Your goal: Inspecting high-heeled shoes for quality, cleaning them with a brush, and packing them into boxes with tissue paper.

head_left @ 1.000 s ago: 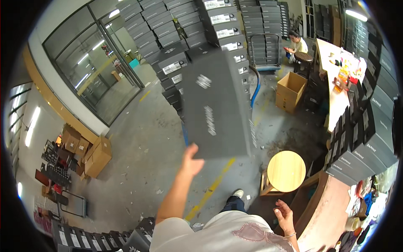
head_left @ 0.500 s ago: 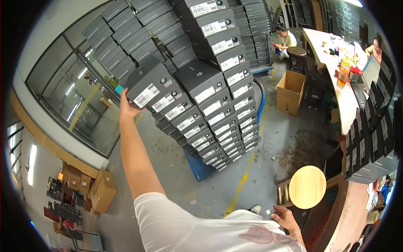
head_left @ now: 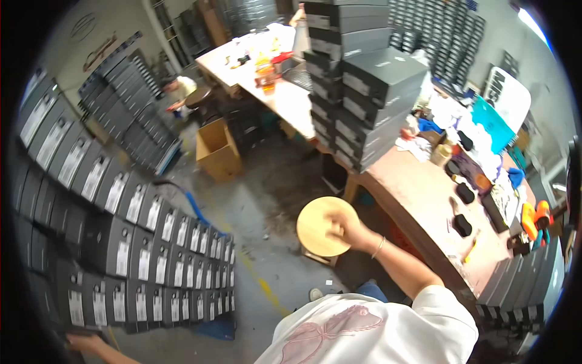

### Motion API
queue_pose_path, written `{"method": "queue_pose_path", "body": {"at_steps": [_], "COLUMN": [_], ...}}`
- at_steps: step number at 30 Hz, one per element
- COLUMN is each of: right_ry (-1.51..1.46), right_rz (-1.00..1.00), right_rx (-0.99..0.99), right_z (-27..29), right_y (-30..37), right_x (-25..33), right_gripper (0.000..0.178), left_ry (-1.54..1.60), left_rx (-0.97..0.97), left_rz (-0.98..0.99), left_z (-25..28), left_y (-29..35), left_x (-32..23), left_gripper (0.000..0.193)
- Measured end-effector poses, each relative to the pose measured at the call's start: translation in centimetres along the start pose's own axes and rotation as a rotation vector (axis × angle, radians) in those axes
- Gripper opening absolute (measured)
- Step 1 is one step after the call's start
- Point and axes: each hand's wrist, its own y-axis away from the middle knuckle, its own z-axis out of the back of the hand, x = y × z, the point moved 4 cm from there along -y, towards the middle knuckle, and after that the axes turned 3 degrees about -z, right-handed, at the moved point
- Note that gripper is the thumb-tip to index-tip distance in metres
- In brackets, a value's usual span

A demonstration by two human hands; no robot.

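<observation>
My left hand (head_left: 85, 343) is at the lower left rim of the view, by the lower end of a tall stack of dark grey shoe boxes (head_left: 110, 244) with white labels. Its fingers lie in the dark edge, so whether it touches a box is unclear. My right hand (head_left: 350, 232) hangs over the round wooden stool (head_left: 315, 225), smeared by motion. I make out nothing held in it. A blue pallet or cart base (head_left: 218, 326) shows under the stacked boxes.
A long worktable (head_left: 397, 182) runs along the right, bearing more grey boxes (head_left: 388, 79), cloths and orange-handled tools (head_left: 536, 217). An open cardboard carton (head_left: 219, 159) stands on the floor. Farther back, a person (head_left: 180, 94) crouches near a dark stool (head_left: 198, 97).
My view has swung right, bringing the worktable to the middle. The left hand now appears at the lower left edge. My right hand has risen from beside my body to over the wooden stool.
</observation>
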Motion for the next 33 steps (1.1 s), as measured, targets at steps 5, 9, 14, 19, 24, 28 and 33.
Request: {"method": "queue_pose_path", "body": {"at_steps": [5, 9, 14, 19, 24, 28, 33], "right_ry": [0.545, 1.324, 1.365, 1.199, 0.780, 0.335, 0.286], "right_rz": [0.130, 0.253, 0.468, 0.689, 0.518, -0.061, -0.411], "right_rx": [-0.671, -0.431, -0.336, -0.420, -0.225, -0.228, -0.162], "right_z": [22.1, 27.5, 30.1, 33.9, 31.6, 24.8, 19.5], "right_y": [-9.0, -16.4, -15.9, -5.5, 12.1, 20.3, 24.1], "right_x": [-0.3, -2.2, -5.4, -6.3, -6.2, -12.4, -21.1], "right_gripper": [0.080, 0.046, 0.026, 0.027, 0.072, 0.099, 0.096], "left_ry": [-0.051, 0.186, 0.596, 0.936, 1.471, 1.355, 0.462], "left_rx": [0.291, 0.715, 1.307, 1.557, 1.834, 1.978, 2.741], "left_rz": [0.075, 0.618, 0.561, 0.831, 2.084, 1.901, 1.321], "left_z": [-6.0, -11.1, -15.6, -20.8, -26.6, -24.4, -25.6], "left_y": [26.2, 51.9, 70.5, 78.4, 85.5, 94.0, 108.7], "left_x": [-13.1, -19.2, -35.8, -42.3, -51.0, -50.7, -41.1], "left_gripper": [0.047, 0.034, 0.042, 0.052, 0.072, 0.071, 0.064]}}
